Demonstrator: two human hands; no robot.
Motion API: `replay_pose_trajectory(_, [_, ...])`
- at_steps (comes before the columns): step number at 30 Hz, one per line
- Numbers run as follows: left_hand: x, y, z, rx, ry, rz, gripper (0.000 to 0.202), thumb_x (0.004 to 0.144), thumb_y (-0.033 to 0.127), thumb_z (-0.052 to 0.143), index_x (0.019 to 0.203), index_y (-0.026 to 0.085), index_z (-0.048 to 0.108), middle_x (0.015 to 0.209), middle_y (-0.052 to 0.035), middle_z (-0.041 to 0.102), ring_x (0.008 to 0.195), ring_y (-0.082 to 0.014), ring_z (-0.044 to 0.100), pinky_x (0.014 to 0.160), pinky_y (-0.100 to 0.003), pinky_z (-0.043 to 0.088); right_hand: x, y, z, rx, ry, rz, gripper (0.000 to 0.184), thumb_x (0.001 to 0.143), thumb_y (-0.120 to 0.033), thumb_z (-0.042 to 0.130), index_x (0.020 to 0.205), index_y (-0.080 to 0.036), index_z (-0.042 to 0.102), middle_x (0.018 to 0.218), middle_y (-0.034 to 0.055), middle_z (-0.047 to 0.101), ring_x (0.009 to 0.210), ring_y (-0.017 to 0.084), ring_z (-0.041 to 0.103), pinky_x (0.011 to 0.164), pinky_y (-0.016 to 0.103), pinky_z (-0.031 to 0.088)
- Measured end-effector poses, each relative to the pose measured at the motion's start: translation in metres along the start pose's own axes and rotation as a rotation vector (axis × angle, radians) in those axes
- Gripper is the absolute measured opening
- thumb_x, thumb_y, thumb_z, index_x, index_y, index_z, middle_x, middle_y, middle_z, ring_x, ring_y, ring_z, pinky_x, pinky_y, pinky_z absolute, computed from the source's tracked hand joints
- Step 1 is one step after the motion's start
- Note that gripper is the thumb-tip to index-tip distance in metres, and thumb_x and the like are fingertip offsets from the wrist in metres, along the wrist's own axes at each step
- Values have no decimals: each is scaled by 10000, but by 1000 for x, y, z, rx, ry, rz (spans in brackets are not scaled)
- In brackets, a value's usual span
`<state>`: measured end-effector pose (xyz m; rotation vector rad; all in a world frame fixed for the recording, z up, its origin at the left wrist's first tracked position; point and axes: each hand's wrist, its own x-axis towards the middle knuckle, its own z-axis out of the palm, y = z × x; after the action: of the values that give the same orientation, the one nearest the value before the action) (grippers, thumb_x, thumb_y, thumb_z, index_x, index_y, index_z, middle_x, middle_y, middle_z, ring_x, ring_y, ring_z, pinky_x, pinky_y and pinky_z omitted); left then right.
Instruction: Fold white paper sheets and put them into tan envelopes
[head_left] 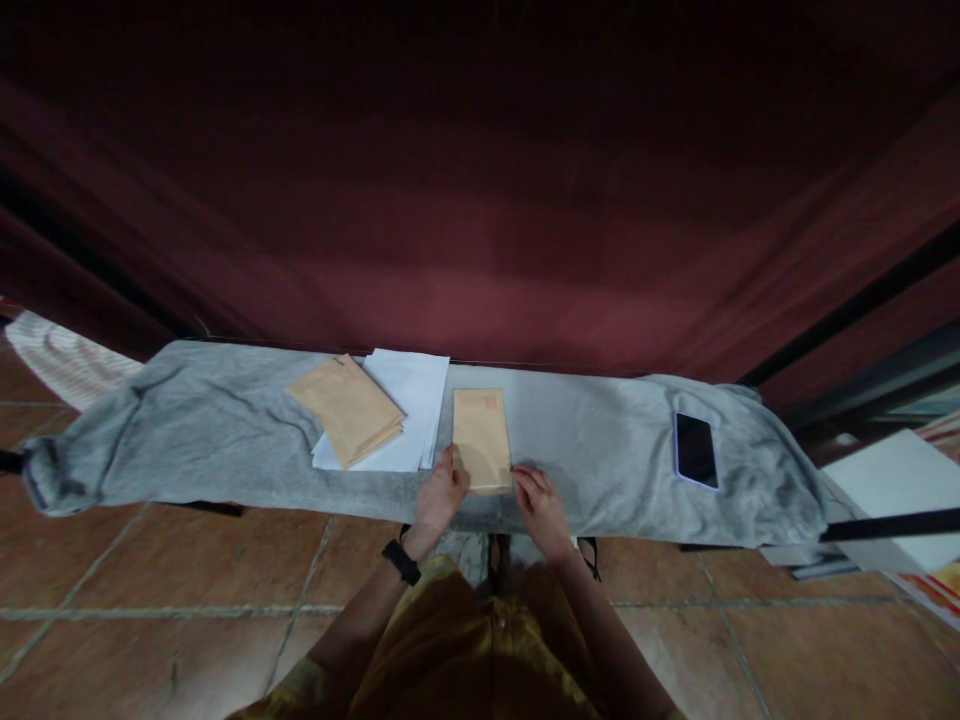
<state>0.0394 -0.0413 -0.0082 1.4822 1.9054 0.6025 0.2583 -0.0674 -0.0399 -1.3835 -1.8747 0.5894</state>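
A brown paper envelope (481, 430), possibly several in a neat stack, lies lengthwise in front of me with faint red print near its top right. My left hand (442, 492) grips its lower left edge, with the thumb near the top face. At the lower right corner, the closed fingers of my right hand (541, 508) pinch the edge. To the left, a fanned pile of brown envelopes (349, 405) rests partly over white paper sheets (416, 400).
A grey cloth (585, 430) covers the long narrow surface. On its right part lies a phone (696, 450) with a dark screen. Behind rises a dark red curtain (480, 250). White boards (892, 490) stand at the far right above the tiled floor (247, 570).
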Motion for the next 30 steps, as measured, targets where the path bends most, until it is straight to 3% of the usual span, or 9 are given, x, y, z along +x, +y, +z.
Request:
replay_pose_trajectory(3, [0,0,-5,217,61,39,461,949,135,453,1403,174,523,1107,-137,716,976,-237,717,837,-326,532,0,1,4,-69,-50,-56,356,1002,-178,453,1225,-268,716,1291,81,699,1204,239,611,1053,449,476])
replay_pose_trajectory(6, [1,2,-5,449,105,141,487,927,72,421,1383,171,561,1097,-136,705,961,-235,714,855,-336,541,-2,1,6,-102,-61,-70,378,1018,-184,442,1294,-262,687,1383,81,664,1268,239,593,1091,462,459])
replay_pose_trajectory(8, [7,6,-2,504,156,232,484,938,91,415,1390,167,569,1129,-145,694,1038,-262,692,931,-392,534,-3,-1,6,-116,-99,-114,390,1033,-206,442,1360,-265,646,1464,69,616,1355,238,542,1155,475,411])
replay_pose_trajectory(11, [28,18,8,452,198,463,468,988,182,415,1439,165,538,1381,-165,612,1293,-287,578,1099,-450,457,-1,-5,6,-140,-184,-178,410,1048,-238,447,1432,-267,590,1511,57,582,1424,239,489,1230,505,319])
replay_pose_trajectory(14, [63,28,21,424,102,646,498,1029,276,397,1505,147,471,1599,-144,447,1506,-272,368,1245,-460,292,2,-8,5,-144,-208,-179,416,1049,-233,449,1441,-262,582,1497,65,597,1409,238,511,1243,517,299])
replay_pose_trajectory(20, [128,36,32,507,-42,626,597,1052,394,355,1571,101,374,1658,-154,359,1567,-276,252,1287,-472,159,1,-7,3,-112,-204,-178,449,1027,-229,489,1468,-275,556,1497,82,596,1398,243,533,1229,530,321])
replay_pose_trajectory(24, [142,36,33,533,-93,687,595,1058,397,321,1594,138,341,1676,-118,330,1573,-253,238,1292,-472,118,1,-6,4,-125,-223,-174,436,1034,-249,482,1462,-255,565,1517,85,576,1412,241,518,1242,516,296])
replay_pose_trajectory(30, [136,26,35,548,-132,788,590,1063,388,323,1578,105,362,1669,-137,337,1572,-231,244,1297,-434,129,1,-6,4,-159,-209,-205,430,1030,-241,488,1450,-238,577,1489,82,604,1388,235,538,1252,493,287])
